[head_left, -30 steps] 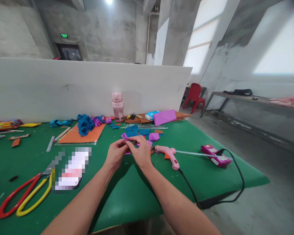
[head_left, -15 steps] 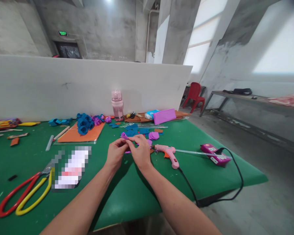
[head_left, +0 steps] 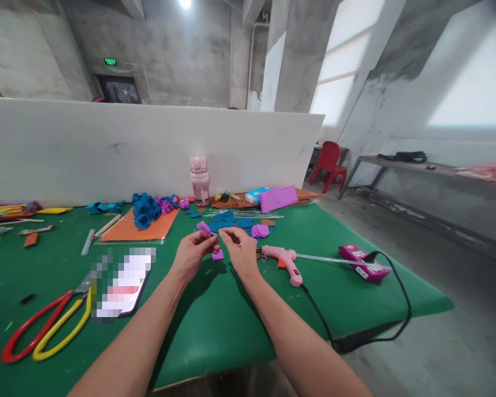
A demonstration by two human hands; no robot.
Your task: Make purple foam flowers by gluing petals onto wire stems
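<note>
My left hand (head_left: 193, 253) pinches a small purple felt piece (head_left: 204, 227) above the green table (head_left: 215, 325). A second bit of purple felt (head_left: 218, 255) hangs just below the fingers. My right hand (head_left: 242, 251) is beside it, fingers curled in a pinch near the same piece; what it grips is too small to make out. More purple and blue felt cut-outs (head_left: 235, 223) lie just beyond the hands. A pink glue gun (head_left: 284, 260) rests to the right of my right hand.
Red and yellow scissors (head_left: 45, 325) and a phone (head_left: 122, 284) lie at the left. An orange sheet (head_left: 138, 226) with blue felt roses (head_left: 144, 209), a pink bottle (head_left: 199, 179), a purple power strip (head_left: 364, 263) with a black cable, and a white partition behind.
My hands have drawn slightly apart and lifted a little; the purple piece now sits mainly in the left fingers, with a bit hanging below.
</note>
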